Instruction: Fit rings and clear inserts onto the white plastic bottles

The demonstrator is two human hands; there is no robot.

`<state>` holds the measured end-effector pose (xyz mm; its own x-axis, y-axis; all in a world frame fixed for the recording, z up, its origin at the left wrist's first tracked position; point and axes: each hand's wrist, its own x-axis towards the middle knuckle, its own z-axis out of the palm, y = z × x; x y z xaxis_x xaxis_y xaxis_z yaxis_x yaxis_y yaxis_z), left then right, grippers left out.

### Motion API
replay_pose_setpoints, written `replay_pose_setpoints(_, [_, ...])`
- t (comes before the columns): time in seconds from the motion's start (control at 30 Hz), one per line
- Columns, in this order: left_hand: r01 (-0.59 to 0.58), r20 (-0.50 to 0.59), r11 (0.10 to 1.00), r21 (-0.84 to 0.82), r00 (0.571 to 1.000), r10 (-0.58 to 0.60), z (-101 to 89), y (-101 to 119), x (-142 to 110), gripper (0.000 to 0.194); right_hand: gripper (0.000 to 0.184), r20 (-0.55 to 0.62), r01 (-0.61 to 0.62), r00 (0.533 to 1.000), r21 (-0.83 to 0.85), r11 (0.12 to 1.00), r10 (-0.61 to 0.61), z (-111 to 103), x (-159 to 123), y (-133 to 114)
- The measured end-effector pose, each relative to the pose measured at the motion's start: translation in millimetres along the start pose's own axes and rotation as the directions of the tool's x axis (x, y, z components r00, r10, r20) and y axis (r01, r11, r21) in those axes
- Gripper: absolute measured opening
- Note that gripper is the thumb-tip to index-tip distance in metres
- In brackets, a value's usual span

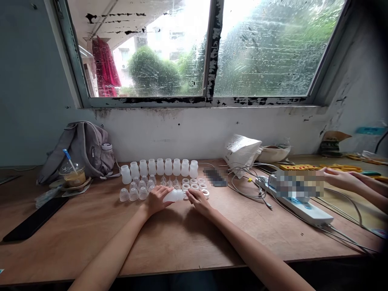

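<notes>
My left hand [157,199] is wrapped round a translucent white baby bottle [173,196], which is tilted on its side with its neck to the right. At that neck my right hand [198,200] has its fingers closed; what they pinch, if anything, is hidden. Behind stands a row of similar white bottles [160,166], upright. Clear domed caps [133,194] are grouped left of my left hand. Clear bottle nipples [169,181] lie just beyond the held bottle, partly covered by my left hand. White collar rings [194,187] are laid out beyond my right hand.
A phone [216,177], loose cables [242,186] and a power strip [303,208] lie to the right. Another person's hands [342,180] reach in there. At left are a backpack [81,149], a drink cup [72,173] and a long black object [36,218].
</notes>
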<state>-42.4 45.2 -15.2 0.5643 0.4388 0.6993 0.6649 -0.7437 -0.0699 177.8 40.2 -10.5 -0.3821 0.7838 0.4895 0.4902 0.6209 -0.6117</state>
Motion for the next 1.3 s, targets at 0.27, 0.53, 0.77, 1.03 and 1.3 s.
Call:
replay_pose_setpoints(0.27, [0.024, 0.003, 1.000, -0.019, 1.000, -0.024, 1.0, 0.3, -0.7, 0.045, 0.021, 0.013, 0.051, 0.999, 0.043, 0.998, -0.052, -1.4, -0.1, 1.3])
replay_pose_setpoints(0.53, [0.191, 0.131, 0.946, -0.261, 0.978, -0.161, -4.2, 12.4, 3.1, 0.052, 0.040, -0.024, -0.072, 0.997, 0.173, 0.982, 0.078, 1.3, 2.5, 3.2])
replay_pose_setpoints(0.77, [0.566, 0.393, 0.549, -0.615, 0.824, -0.409, -6.8, 41.9, 15.7, 0.040, 0.029, 0.005, -0.169, 0.979, 0.580, 0.797, 0.204, -6.7, 3.0, -10.6])
replay_pose_setpoints(1.03, [0.656, 0.636, -0.086, -0.750, 0.678, -0.370, 0.7, 55.1, 19.5, 0.046, 0.035, 0.123, -0.222, 0.974, 0.663, 0.715, 0.188, -10.1, 3.9, -16.5])
replay_pose_setpoints(1.3, [0.629, 0.648, -0.172, -0.758, 0.696, -0.309, -6.1, 59.0, 22.6, 0.047, 0.028, 0.162, -0.235, 0.972, 0.680, 0.694, 0.171, -11.1, 4.8, -11.9])
